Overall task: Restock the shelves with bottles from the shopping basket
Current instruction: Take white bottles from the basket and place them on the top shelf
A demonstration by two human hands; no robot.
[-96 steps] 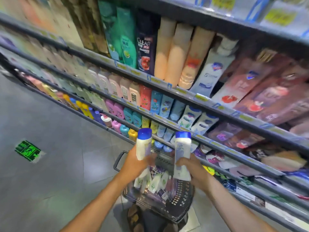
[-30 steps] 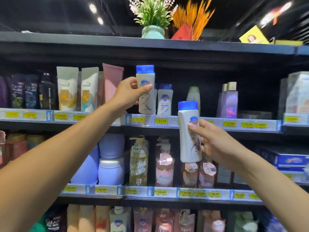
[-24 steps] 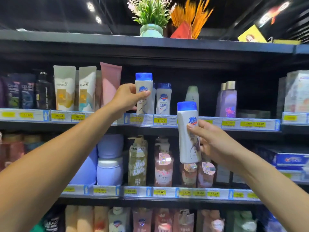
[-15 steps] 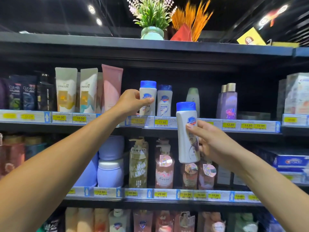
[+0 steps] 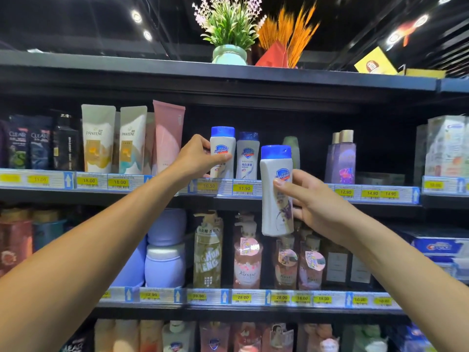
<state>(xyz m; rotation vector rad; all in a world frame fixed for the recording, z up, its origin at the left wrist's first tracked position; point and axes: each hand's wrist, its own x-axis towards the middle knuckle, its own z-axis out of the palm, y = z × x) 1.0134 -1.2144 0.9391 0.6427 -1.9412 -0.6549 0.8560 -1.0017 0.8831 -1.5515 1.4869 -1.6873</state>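
The left bottle [image 5: 221,153], white with a blue cap, stands upright at the front of the upper shelf [image 5: 63,195]. Its base is hidden behind the price strip [image 5: 243,188], so whether it rests on the board cannot be told. The left hand [image 5: 196,158] is clamped on it, with the thumb across the label and the fingers curled round its left side. A shelf bottle [image 5: 247,158] of the same brand, with a darker cap, stands just to its right, touching or nearly so

The right bottle [image 5: 276,191], also white with a blue cap, is in the air in front of the shelf edge, lower than the left one and nearer the camera, close to upright. The right hand [image 5: 317,207] grips it, thumb pressed on the front beside the logo, fingers wrapped round the back. Its bottom hangs in front of the pump bottles [image 5: 247,260] one shelf down

A pale green bottle [image 5: 291,148] shows behind its cap. Left of the left hand stand a pink tube [image 5: 167,138] and two Pantene tubes [image 5: 97,138]; purple bottles [image 5: 341,158] stand to the right. A potted plant [image 5: 229,29] sits on top of the unit
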